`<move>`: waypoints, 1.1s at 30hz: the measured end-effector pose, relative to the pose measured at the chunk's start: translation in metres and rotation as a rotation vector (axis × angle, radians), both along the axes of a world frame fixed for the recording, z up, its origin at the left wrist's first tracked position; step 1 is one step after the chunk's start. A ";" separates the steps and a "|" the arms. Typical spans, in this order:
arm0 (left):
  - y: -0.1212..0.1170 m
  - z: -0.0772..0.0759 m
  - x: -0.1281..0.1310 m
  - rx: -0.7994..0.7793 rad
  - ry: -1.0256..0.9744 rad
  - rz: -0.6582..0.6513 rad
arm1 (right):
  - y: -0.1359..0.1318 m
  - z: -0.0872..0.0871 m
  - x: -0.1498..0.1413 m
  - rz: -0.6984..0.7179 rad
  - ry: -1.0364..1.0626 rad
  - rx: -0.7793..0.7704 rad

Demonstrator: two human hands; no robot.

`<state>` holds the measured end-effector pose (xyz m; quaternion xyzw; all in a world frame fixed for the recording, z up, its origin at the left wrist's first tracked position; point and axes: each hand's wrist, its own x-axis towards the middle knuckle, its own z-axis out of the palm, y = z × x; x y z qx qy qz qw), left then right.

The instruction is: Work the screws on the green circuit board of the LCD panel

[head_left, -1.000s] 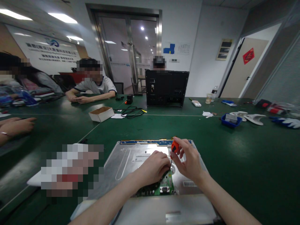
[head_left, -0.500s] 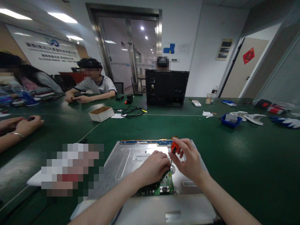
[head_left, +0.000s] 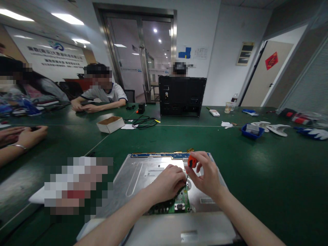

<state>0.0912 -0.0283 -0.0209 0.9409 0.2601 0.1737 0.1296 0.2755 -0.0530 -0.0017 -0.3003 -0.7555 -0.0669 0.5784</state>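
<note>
My right hand [head_left: 205,172] pinches the orange and black handle of a small screwdriver [head_left: 192,161]. Its thin dark shaft points down toward the green circuit board [head_left: 183,197], which is fixed on the back of a silver metal display panel [head_left: 135,181]. Close beside the shaft, my left hand [head_left: 167,181] rests over the board with its fingers curled together. Whatever those fingertips hold, if anything, is hidden. Along the panel's far edge runs a narrow blue circuit strip [head_left: 156,155].
Left of the panel lies a blurred-out white and red item [head_left: 74,188]. Farther off are an open carton [head_left: 110,124], black cables [head_left: 145,122], an upright black monitor housing [head_left: 182,95] and a blue tray [head_left: 252,132]. Other people sit around the green table, one co-worker's hands [head_left: 28,136] at left.
The screwdriver handle and my right fingers have shifted very slightly to the right. My left hand keeps its place over the board.
</note>
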 end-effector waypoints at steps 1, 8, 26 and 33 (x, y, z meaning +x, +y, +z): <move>0.000 0.000 0.000 0.001 0.003 0.004 | 0.000 0.000 0.000 -0.020 -0.002 0.003; 0.002 -0.003 0.001 -0.004 -0.003 -0.013 | -0.004 0.007 -0.002 -0.051 -0.051 -0.014; 0.002 -0.001 0.000 0.004 -0.024 -0.015 | -0.004 0.006 -0.003 -0.080 -0.028 0.001; 0.001 -0.001 0.000 -0.007 -0.017 -0.020 | -0.007 0.009 -0.004 -0.009 -0.042 -0.026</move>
